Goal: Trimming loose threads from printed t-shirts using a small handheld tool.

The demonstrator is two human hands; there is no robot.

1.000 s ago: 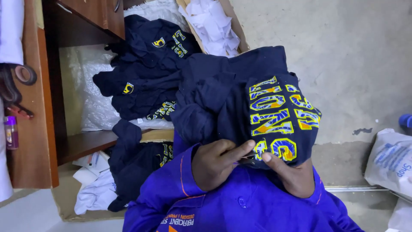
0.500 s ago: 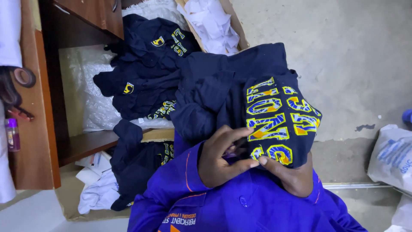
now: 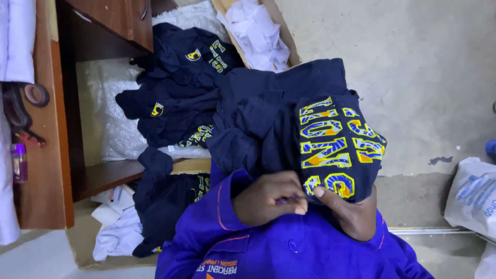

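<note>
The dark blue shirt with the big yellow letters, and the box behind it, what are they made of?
The dark blue shirt looks like soft matte knit cloth: it folds and bunches. Its yellow letters seem to be patterned fabric patches with stitched edges, though I can't be sure. The box looks like brown cardboard, plain and dull.

The shirt (image 3: 289, 124) is dark navy cloth, matt and soft, creased in folds; its letters (image 3: 330, 150) look stitched, yellow-edged patterned fabric with a faint sheen. The pile (image 3: 175, 98) of like shirts is the same matt cloth. The sleeve (image 3: 206, 232) is brighter blue woven cloth, smooth. The desk (image 3: 46, 155) is brown wood, smooth and semi-glossy. The box (image 3: 289, 49) is matt cardboard holding crumpled white paper (image 3: 258, 31). The floor (image 3: 423, 67) is rough grey concrete. The sack (image 3: 473, 196) looks woven plastic.
</note>
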